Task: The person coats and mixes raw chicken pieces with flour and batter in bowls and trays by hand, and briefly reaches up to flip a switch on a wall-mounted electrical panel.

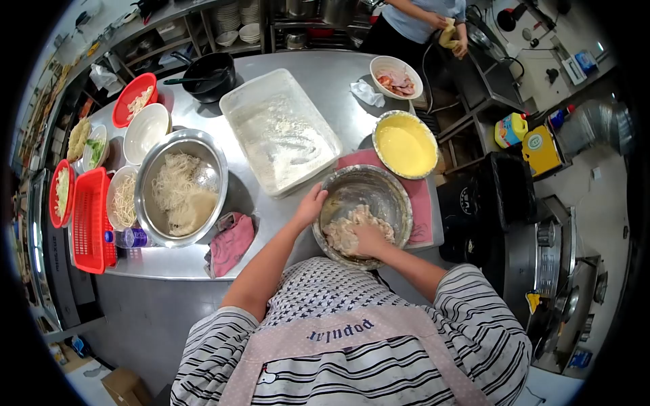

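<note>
A metal mixing bowl (pixel 399 191) with a smeared inner wall stands at the table's front edge. At its left rim is my left hand (pixel 312 205), with the fingers closed on the edge. My right hand (pixel 369 239) reaches down into the bowl, its fingers sunk in a pale, wet mixture (pixel 342 235) that looks like coated meat pieces. Those fingertips are hidden. Just behind the bowl sits a bowl of yellow liquid (pixel 405 143), perhaps batter. A white tray (pixel 240 111) dusted with flour lies to the left.
Left are a steel bowl (pixel 143 196) of noodles, a pink cloth (pixel 231 242), a red basket (pixel 82 223), a plastic bottle (pixel 128 237) and a black pot (pixel 220 68). A bowl of meat (pixel 397 82) stands at the back right. Beyond the table, another person (pixel 416 27) holds something yellowish.
</note>
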The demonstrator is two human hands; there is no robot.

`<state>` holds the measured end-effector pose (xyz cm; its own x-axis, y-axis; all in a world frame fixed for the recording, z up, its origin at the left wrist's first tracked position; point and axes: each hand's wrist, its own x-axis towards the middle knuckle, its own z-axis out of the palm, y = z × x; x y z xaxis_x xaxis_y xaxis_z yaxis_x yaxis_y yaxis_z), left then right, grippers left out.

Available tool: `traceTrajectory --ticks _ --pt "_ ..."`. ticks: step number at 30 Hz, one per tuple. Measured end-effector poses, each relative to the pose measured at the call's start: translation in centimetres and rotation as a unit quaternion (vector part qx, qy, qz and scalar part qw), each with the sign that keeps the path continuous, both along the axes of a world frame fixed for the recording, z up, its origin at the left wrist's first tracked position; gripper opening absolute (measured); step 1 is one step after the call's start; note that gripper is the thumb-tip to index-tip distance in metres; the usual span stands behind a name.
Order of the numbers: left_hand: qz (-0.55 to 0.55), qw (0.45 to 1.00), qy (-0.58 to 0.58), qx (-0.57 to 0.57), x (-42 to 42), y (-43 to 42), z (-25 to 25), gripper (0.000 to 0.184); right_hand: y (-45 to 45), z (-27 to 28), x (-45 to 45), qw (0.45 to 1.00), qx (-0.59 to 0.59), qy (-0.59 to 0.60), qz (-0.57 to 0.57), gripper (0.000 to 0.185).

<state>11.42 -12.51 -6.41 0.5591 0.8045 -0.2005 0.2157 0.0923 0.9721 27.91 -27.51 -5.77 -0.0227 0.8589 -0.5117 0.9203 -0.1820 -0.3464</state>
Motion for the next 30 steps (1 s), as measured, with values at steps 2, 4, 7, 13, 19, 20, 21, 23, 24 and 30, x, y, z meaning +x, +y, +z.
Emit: traceTrajectory --ticks 2,4,7,13,19,20,21,23,24,30 --pt "-0.008 1.000 -0.010 -0.024 -0.2 0.4 -0.5 0.036 1.4 0.1 -1.5 0.996 0.075 0.013 -0.037 0.053" --pt "-0.010 1.000 0.001 -0.015 -0.4 0.4 -0.2 0.036 3.3 -0.1 -1.5 0.976 0.191 0.031 -0.103 0.049" --pt "-0.018 1.000 -0.010 -0.003 -0.4 0.5 -0.7 0.036 6.5 1.0 0.8 0.948 0.218 0.070 -0.221 0.044" --pt "0.057 0.996 -0.020 -0.064 -2.6 -2.8 0.4 0.038 3.7 0.1 3.9 0.913 0.349 0.065 -0.203 0.052" --pt "0.056 0.958 -0.028 -0.281 -3.9 -5.5 0.6 0.046 -1.6 -0.2 1.2 0.961 0.218 0.095 -0.139 0.048" --pt "0.076 0.967 -0.031 -0.240 -3.8 -5.1 -0.1 0.046 -1.6 0.1 1.5 0.941 0.190 0.208 -0.187 0.043" --pt "0.095 0.975 -0.035 -0.199 -3.7 -4.9 -0.8 0.045 -1.4 0.3 2.0 0.942 0.187 0.208 -0.187 0.043" --pt "0.121 0.977 -0.045 -0.170 -3.1 -4.7 -1.6 0.045 -0.1 0.7 3.3 0.884 0.263 0.103 -0.373 0.033" --pt "0.145 0.978 -0.054 -0.137 -2.8 -4.5 -1.8 0.045 1.1 0.4 3.8 0.884 0.259 0.103 -0.374 0.033" --pt "0.083 0.974 -0.093 -0.187 -3.1 -3.0 0.9 0.045 10.2 -2.9 0.6 0.839 0.127 0.342 -0.404 0.027"
